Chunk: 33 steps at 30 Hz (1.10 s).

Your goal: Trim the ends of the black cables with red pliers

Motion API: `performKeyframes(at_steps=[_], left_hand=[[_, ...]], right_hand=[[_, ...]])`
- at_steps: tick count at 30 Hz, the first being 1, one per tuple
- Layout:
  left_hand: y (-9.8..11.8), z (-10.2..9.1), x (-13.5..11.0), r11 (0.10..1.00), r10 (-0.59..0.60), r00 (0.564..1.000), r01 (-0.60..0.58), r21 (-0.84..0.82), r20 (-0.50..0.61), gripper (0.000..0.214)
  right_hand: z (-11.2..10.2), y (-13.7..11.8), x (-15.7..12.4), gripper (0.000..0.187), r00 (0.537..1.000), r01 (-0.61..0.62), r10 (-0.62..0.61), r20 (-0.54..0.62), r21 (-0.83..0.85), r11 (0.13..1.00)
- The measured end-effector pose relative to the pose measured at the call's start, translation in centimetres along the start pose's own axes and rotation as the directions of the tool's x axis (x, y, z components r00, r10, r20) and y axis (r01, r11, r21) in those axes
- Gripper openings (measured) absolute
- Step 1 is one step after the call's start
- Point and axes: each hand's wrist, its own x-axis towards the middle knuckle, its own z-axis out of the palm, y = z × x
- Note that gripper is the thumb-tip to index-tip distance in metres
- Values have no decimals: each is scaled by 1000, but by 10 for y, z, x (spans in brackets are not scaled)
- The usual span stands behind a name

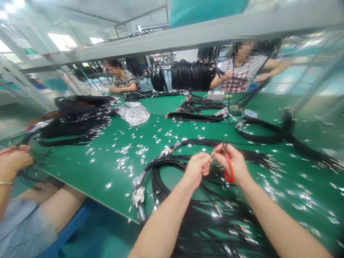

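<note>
My left hand (197, 167) is closed in a pinch on the end of a thin black cable (172, 163) above the green table (113, 168). My right hand (232, 161) grips red-handled scissors (228, 166), their blades pointing up beside the cable tip. Both hands meet over a large pile of looped black cables (204, 218) with metal connector ends (138, 197).
Small silver scraps (126, 148) litter the table. More cable bundles (77, 118) lie left, centre back and right (268, 130). A clear bag of parts (133, 113) sits mid-table. Two people work across the table; another person's hand (13, 159) is at the left edge.
</note>
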Motion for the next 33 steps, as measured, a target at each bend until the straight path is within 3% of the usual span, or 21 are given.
performKeyframes(at_steps=[8,15,21,33], left_hand=[[-10,7,-1,944,251,958,-211,253,-138,14],[-15,3,-2,824,389,909,-271,497,-149,12],[-10,6,-5,811,387,905,-244,532,-175,14],[-12,6,-2,921,261,955,-202,333,-143,16]], right_hand=[[5,12,-1,18,995,-58,70,-67,159,986],[6,-1,-7,15,998,9,-7,-65,42,999],[4,-3,-8,8,998,26,-27,-50,-28,999],[3,-3,-4,10,999,19,-19,-34,5,1000]])
